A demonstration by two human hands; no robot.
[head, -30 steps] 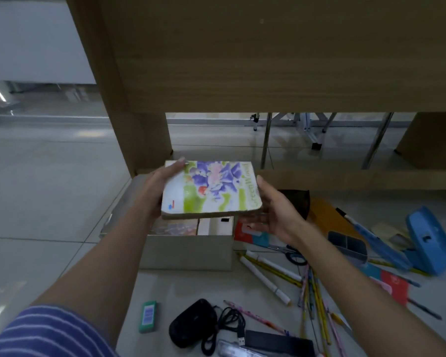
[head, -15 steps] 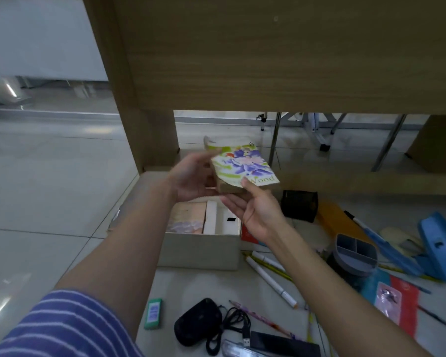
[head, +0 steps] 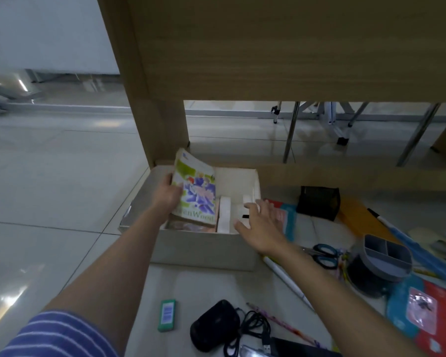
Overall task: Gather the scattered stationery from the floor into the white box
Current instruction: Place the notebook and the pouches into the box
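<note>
While left grip (head: 168,195) holds book (head: 195,193) w/ fingers hidden, right grip (head: 259,222) is wide over white box (head: 204,249).

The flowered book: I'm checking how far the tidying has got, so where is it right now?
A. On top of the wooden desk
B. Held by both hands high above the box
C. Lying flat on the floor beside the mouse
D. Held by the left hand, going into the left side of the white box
D: the left hand alone grips the flowered book, tilted, inside the white box; the right hand is open beside it.
</note>
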